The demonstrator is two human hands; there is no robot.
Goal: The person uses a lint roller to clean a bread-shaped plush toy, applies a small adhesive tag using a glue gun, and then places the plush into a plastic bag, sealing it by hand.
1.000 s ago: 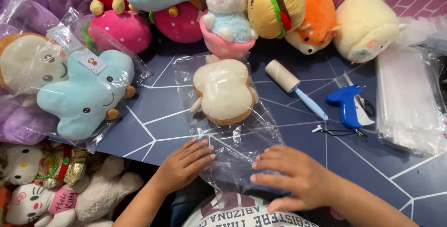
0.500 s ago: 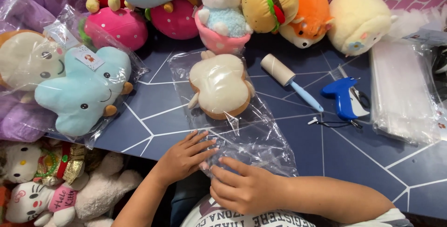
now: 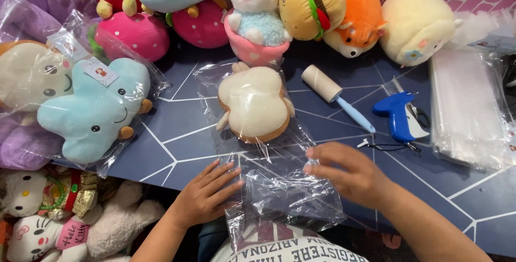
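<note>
A cream, bread-shaped plush toy (image 3: pixel 255 103) lies inside a clear plastic bag (image 3: pixel 279 187) on the dark blue table (image 3: pixel 177 133). The bag's open, crinkled end hangs toward me over the table's near edge. My left hand (image 3: pixel 207 195) rests flat on the bag's left side, fingers spread. My right hand (image 3: pixel 349 173) presses on the bag's right side, its fingertips just below the toy. Neither hand grips anything.
A lint roller (image 3: pixel 333 95), a blue tagging gun (image 3: pixel 400 116) and a stack of clear bags (image 3: pixel 467 111) lie to the right. A bagged blue cloud plush (image 3: pixel 97 109) sits on the left. Several plush toys line the far edge, and more sit below the table on the left (image 3: pixel 59 224).
My right hand has slid from the bag's near end up and to the right, beside the toy. My left hand stayed on the bag's left side.
</note>
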